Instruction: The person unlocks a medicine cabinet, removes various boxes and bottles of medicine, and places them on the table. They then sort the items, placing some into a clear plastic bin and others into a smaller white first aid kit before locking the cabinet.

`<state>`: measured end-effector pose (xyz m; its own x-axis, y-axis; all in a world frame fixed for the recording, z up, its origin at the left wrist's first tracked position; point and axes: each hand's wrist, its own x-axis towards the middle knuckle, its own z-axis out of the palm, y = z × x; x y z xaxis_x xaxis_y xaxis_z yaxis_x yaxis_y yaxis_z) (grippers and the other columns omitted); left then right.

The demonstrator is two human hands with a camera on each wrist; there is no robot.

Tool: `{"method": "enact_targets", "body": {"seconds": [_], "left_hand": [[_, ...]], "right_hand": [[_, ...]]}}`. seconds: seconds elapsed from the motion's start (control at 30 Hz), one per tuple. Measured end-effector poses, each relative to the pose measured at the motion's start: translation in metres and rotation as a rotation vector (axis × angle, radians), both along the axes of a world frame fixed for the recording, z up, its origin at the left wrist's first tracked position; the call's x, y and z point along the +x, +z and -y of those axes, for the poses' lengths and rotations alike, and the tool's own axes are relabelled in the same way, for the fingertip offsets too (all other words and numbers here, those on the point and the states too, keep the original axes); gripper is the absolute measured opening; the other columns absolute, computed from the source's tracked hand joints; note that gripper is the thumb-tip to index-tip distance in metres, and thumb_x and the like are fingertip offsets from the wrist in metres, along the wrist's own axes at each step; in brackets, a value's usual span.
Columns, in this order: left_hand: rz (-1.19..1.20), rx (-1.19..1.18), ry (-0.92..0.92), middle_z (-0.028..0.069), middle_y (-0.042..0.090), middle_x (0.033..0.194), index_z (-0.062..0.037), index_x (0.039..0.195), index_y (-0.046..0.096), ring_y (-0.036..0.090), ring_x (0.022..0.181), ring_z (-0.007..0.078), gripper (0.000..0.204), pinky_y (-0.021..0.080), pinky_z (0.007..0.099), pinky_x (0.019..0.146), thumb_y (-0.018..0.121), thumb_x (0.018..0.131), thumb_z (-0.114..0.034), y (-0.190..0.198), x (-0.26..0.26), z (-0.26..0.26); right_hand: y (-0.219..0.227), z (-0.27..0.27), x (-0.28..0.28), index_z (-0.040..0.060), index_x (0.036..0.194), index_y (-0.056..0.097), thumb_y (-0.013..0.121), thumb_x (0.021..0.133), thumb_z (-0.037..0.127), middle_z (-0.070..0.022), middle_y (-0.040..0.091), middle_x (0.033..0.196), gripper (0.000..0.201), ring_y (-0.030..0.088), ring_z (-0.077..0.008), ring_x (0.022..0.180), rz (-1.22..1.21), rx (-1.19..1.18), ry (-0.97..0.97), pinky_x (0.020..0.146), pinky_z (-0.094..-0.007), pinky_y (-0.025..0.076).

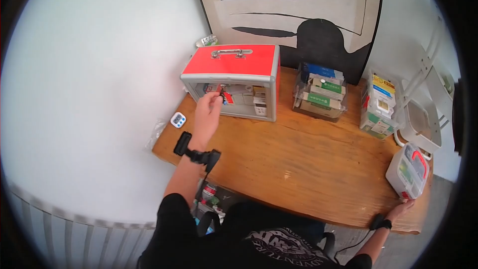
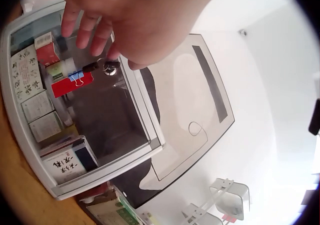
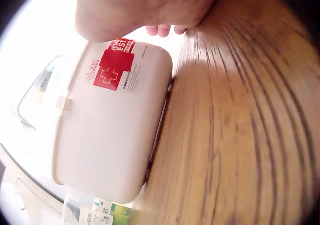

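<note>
My left hand (image 1: 207, 112) reaches to the glass front of a red and silver medicine cabinet (image 1: 234, 63). Its thumb and index finger pinch a black-headed key (image 2: 111, 64) at the lock, while the other fingers (image 2: 85, 31) extend loosely. From the key ring hang a second black key (image 2: 90, 67) and a blue binder clip (image 2: 76, 76) with a red tag (image 2: 70, 87). Medicine boxes show through the glass. At the right, my right hand (image 1: 400, 210) rests on the table's edge, fingers loose, right beside a white first-aid box (image 3: 107, 135) with a red cross label.
The wooden table (image 1: 284, 159) carries a clear bin (image 1: 318, 112) of medicine boxes and another filled bin (image 1: 376, 122) farther right. A small white and blue timer (image 1: 178, 120) lies left of the cabinet. A framed picture (image 1: 289, 10) leans behind. White shelving (image 1: 423, 129) stands at the right.
</note>
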<state>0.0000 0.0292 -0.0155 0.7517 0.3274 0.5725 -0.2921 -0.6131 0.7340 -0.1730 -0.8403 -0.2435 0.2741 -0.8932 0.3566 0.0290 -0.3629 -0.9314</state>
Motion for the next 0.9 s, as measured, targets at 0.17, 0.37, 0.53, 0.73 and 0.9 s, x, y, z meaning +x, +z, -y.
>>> {"method": "enact_targets", "body": {"seconds": [0.17, 0.37, 0.53, 0.73, 0.9], "left_hand": [[-0.183, -0.278, -0.066, 0.0052, 0.070, 0.095, 0.0008, 0.110, 0.068, 0.063, 0.097, 0.0146, 0.031, 0.049, 0.0296, 0.086, 0.062, 0.109, -0.030, -0.004, 0.048, 0.000], [-0.332, -0.515, -0.188, 0.0021, 0.070, 0.095, -0.0055, 0.102, 0.069, 0.057, 0.086, 0.0089, 0.031, 0.043, 0.0251, 0.075, 0.062, 0.109, -0.035, 0.022, 0.037, -0.004], [-0.644, -0.622, -0.251, -0.0020, 0.071, 0.098, -0.0183, 0.095, 0.069, 0.061, 0.092, 0.0082, 0.037, 0.038, 0.0250, 0.078, 0.061, 0.106, -0.053, 0.031, 0.030, -0.010], [-0.592, -0.741, -0.201, -0.0040, 0.072, 0.100, -0.0225, 0.086, 0.062, 0.063, 0.096, 0.0115, 0.038, 0.038, 0.0391, 0.090, 0.063, 0.103, -0.057, 0.023, 0.031, -0.002], [-0.388, -0.618, -0.120, -0.0014, 0.070, 0.096, -0.0106, 0.094, 0.070, 0.061, 0.092, 0.0097, 0.026, 0.043, 0.0278, 0.083, 0.071, 0.103, -0.036, 0.014, 0.033, 0.008]], "right_hand": [[-0.028, 0.058, -0.007, -0.0052, 0.152, 0.051, 0.036, 0.115, 0.049, -0.0238, 0.056, 0.153, 0.067, 0.055, -0.0367, 0.138, -0.130, -0.024, -0.174, 0.116, -0.0442, 0.040], [-0.058, 0.128, -0.006, 0.0021, 0.154, 0.051, 0.042, 0.111, 0.045, -0.0200, 0.060, 0.151, 0.062, 0.057, -0.0362, 0.137, -0.457, -0.073, -0.242, 0.116, -0.0428, 0.040], [-0.072, 0.138, -0.004, 0.0016, 0.151, 0.055, 0.062, 0.091, 0.023, -0.0220, 0.065, 0.144, 0.064, 0.060, -0.0387, 0.135, -0.480, -0.198, -0.187, 0.112, -0.0420, 0.043], [-0.044, 0.120, 0.002, 0.0010, 0.150, 0.055, 0.057, 0.097, 0.024, -0.0209, 0.064, 0.145, 0.058, 0.059, -0.0378, 0.135, -0.497, -0.159, -0.171, 0.113, -0.0417, 0.042], [-0.038, 0.110, -0.010, 0.0024, 0.150, 0.056, 0.049, 0.108, 0.037, -0.0203, 0.063, 0.147, 0.055, 0.058, -0.0382, 0.135, -0.436, -0.076, -0.225, 0.115, -0.0422, 0.041]]}}
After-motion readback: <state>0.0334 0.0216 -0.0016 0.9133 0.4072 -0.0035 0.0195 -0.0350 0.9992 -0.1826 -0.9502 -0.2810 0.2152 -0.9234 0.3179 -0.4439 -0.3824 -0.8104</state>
